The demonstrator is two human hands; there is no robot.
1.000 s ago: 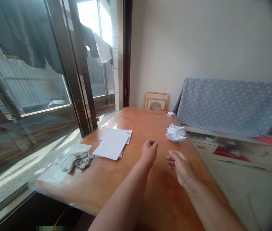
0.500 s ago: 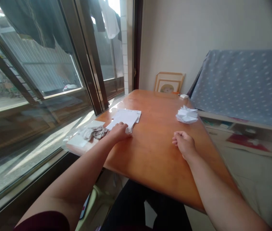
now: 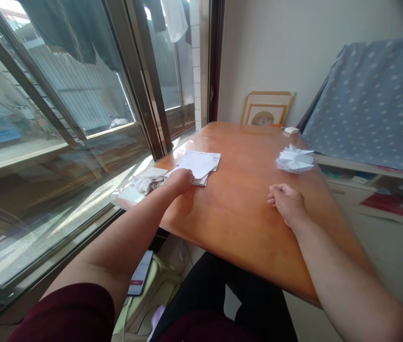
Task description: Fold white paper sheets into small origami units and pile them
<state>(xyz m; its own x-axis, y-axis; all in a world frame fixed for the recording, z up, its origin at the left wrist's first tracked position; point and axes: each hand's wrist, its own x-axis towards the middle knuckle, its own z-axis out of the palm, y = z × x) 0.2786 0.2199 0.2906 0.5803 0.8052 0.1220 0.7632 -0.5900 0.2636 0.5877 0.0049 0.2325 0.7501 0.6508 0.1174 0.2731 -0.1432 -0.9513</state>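
Observation:
My left hand [image 3: 182, 180] is closed on the near edge of a white sheet of paper [image 3: 196, 164], which bends up a little from the stack of paper [image 3: 203, 181] under it. The fingertips are partly hidden behind the hand. My right hand [image 3: 287, 202] rests over the right side of the brown table [image 3: 233, 199], its fingers curled in and the thumb against them, with nothing visible in them. Beyond it sits a cluster of folded white paper [image 3: 295, 159] with pointed tips.
A crumpled grey cloth [image 3: 150, 184] lies left of the paper on a pale board. A small white box [image 3: 291, 130] stands at the far right corner. A phone [image 3: 140, 273] lies on a green stool [image 3: 162, 273] below. Glass doors line the left; a dotted cloth [image 3: 375, 104] hangs right.
My left hand has closed on the top sheet and its near edge has come up. My right hand stays curled. The view has shifted, so things sit higher and further right.

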